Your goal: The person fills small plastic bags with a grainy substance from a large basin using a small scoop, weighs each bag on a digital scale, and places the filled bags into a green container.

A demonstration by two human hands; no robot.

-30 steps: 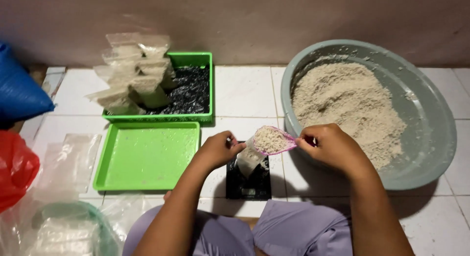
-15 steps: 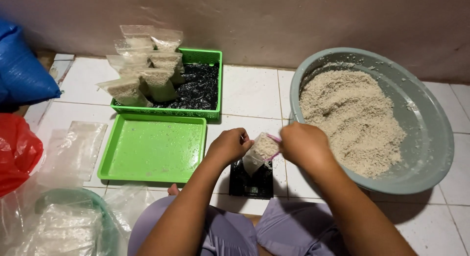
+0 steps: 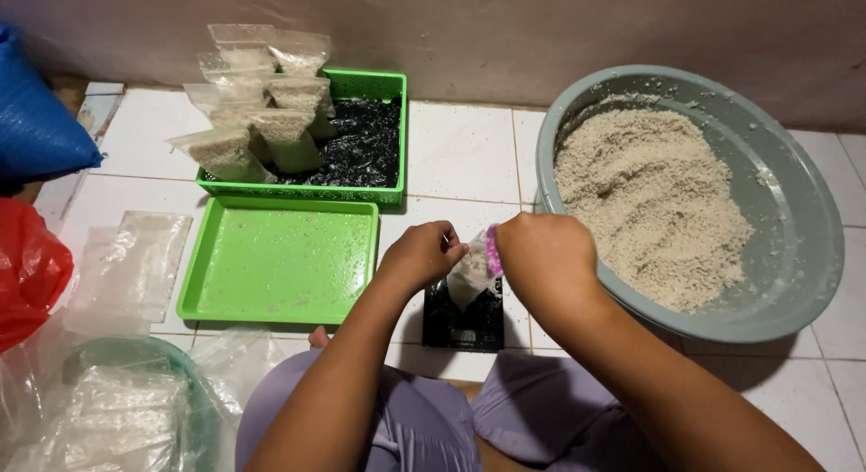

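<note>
My left hand pinches the mouth of a small clear plastic bag partly filled with pale grain. The bag stands on a small black scale on the tiled floor. My right hand grips a pink scoop, tipped over the bag's opening; only its edge shows between my hands. A large grey basin heaped with the same grain sits just right of my right hand.
An empty green tray lies left of the scale. Behind it a green basket holds several filled bags. A stack of empty clear bags, a red bag and a blue bag lie at left.
The scoop, held level and full beside the bag a second ago, is now tipped over the bag's mouth. My right hand has come in close to my left.
</note>
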